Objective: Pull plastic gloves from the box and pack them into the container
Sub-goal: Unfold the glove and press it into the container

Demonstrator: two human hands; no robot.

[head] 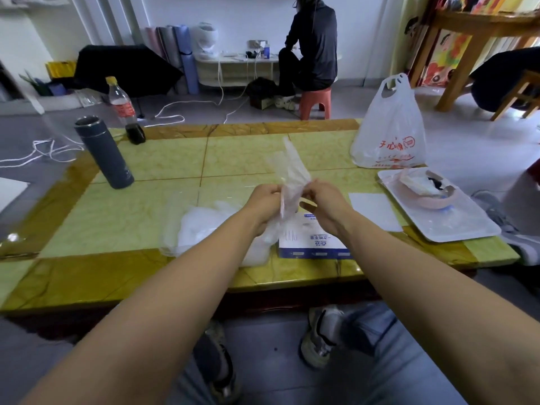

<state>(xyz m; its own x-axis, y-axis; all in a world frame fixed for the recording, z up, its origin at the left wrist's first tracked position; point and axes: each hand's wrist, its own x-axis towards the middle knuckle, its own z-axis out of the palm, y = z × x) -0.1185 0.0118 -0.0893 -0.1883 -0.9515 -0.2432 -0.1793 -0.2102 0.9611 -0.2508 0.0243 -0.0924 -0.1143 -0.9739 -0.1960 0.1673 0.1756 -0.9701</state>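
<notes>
Two shoes (318, 337) sit on the floor at the very bottom, under the worktop (117, 217). Both bare arms reach out over its near edge.

Next comes the blue and white box (309, 244), lying flat just under the right arm. Beside it, on the left, is the clear container (168, 226). Its sides are hard to see, but a soft white heap of gloves (201, 226) already lies in it. So I think some of the job is done, and more gloves are left to pull out and pack.

Above the box, the left hand (264, 204) and the right hand (324, 206) are close together. Between them is one thin clear glove (292, 171), held up in the air with its top sticking up. The left fingers (273, 190) are curled and pinch one side. The right fingers (317, 185) are curled and pinch the other side. This glove is out of the box but not yet in the container.

Farther back stand a dark flask (105, 153) and a cola bottle (122, 106) on the left. A white tray (455, 226) and a white bag (388, 130) are on the right. Far away, a person (309, 45) sits on a red stool (315, 100).
</notes>
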